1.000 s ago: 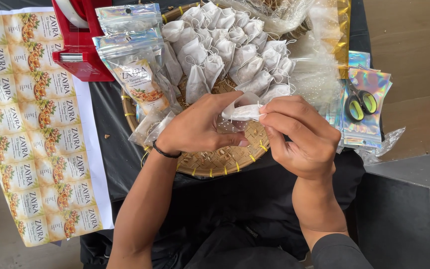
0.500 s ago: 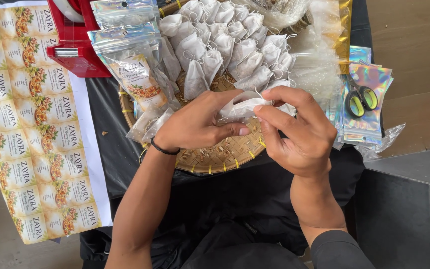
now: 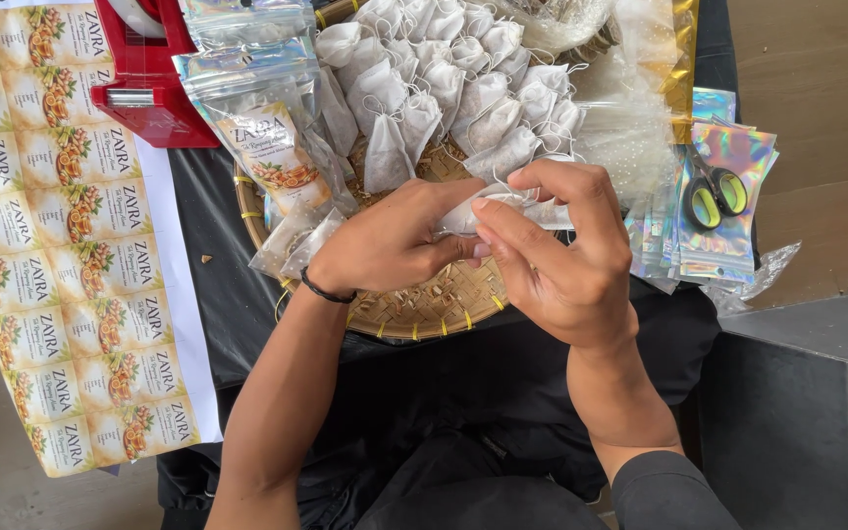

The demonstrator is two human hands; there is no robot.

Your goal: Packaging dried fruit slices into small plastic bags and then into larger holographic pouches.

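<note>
So both hands are on one small white drawstring tea bag (image 3: 503, 204), held just above the near half of the woven bamboo tray (image 3: 424, 312). The left hand (image 3: 395, 240) has its fingers curled closed around the left end of the bag, thumb pressed in against it. The right hand (image 3: 552, 257) pinches the other end between thumb and fingertips, with the rest of the fingers bent over the top. There's a thin black band (image 3: 326, 291) on the left wrist.

Right behind the hands the tray is packed with a heap of filled white tea bags (image 3: 449, 83), all with little string ties, piled toward the far side. Bits of dried loose crumbs are scattered on the bare weave near the front rim.

Leaning on the left edge of the tray are a few clear holographic pouches (image 3: 267, 108), the front one with a fruit-picture label stuck on it. Just left of those sits a red tape dispenser (image 3: 144, 88). Further left, a long sheet of printed labels (image 3: 61, 245) lies flat, running down the side of the black cloth (image 3: 218, 245) covering the table.

On the right side of the tray there's a stack of empty holographic pouches (image 3: 714, 221) with a pair of scissors with yellow-green handles (image 3: 714, 191) resting on top.
</note>
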